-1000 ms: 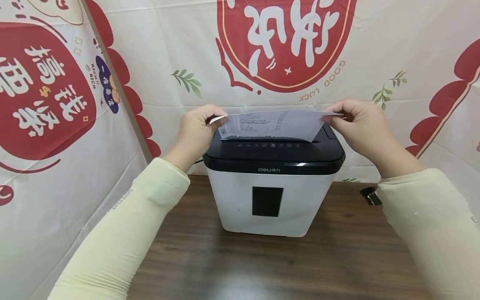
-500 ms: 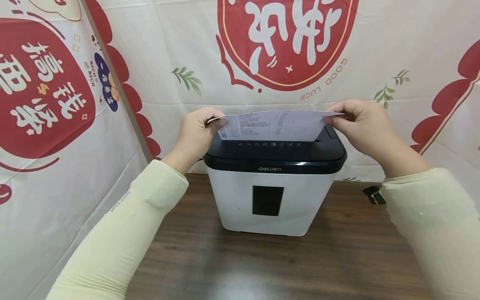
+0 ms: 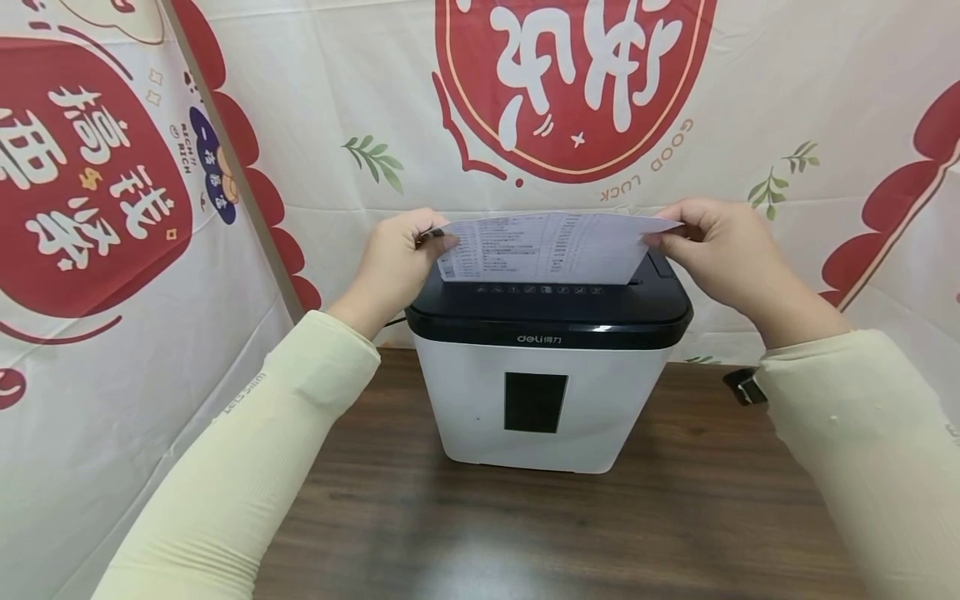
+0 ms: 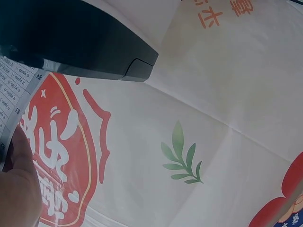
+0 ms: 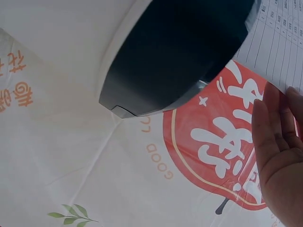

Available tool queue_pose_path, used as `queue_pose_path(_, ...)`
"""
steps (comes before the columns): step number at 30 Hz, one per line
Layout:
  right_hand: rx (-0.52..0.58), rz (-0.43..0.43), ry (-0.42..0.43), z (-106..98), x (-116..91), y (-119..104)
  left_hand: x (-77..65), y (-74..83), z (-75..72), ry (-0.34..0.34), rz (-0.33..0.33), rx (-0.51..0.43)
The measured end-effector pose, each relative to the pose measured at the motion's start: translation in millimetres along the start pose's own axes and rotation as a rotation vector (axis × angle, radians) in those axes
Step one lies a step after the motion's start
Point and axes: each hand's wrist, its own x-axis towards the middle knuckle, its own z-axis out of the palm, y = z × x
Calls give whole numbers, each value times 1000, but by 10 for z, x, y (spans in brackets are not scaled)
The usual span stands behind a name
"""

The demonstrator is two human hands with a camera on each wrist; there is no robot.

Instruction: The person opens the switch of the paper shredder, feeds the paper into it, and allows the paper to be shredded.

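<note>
A printed sheet of paper (image 3: 540, 248) stands upright at the slot in the black top of a white paper shredder (image 3: 457, 387). My left hand (image 3: 397, 262) pinches the sheet's left edge between thumb and fingers. At the opposite edge my right hand (image 3: 723, 254) pinches the paper the same way. In the left wrist view, the left hand (image 4: 19, 184) shows at the lower left below the paper (image 4: 14, 94). The right wrist view has the right hand (image 5: 281, 151) at the right, with the paper (image 5: 279, 42) above it. The sheet's lower edge meets the shredder top.
The shredder stands on a brown wooden table (image 3: 480, 533). Behind it hangs a white cloth (image 3: 300, 108) with red prints, and similar cloth lines both sides. A small black object (image 3: 744, 387) lies near the right forearm. A dark cord (image 3: 395, 322) runs from the shredder's left.
The paper's lower edge first bowed in front of the slot, then came to lie straight along it. Since half a second ago the top edge has risen slightly. Both hands keep their pinch.
</note>
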Motion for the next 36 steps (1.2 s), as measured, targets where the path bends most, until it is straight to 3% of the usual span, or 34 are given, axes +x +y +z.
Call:
queue_pose_path(18, -17, 30, -61, 75, 9, 88, 37, -36, 82, -69, -121, 13)
queue_pose_path(26, -20, 59, -86, 117, 2, 100, 46, -69, 100, -78, -126, 17)
queue_pose_path(36, -16, 52, -88, 184, 4, 141, 65, -142, 145, -117, -160, 87)
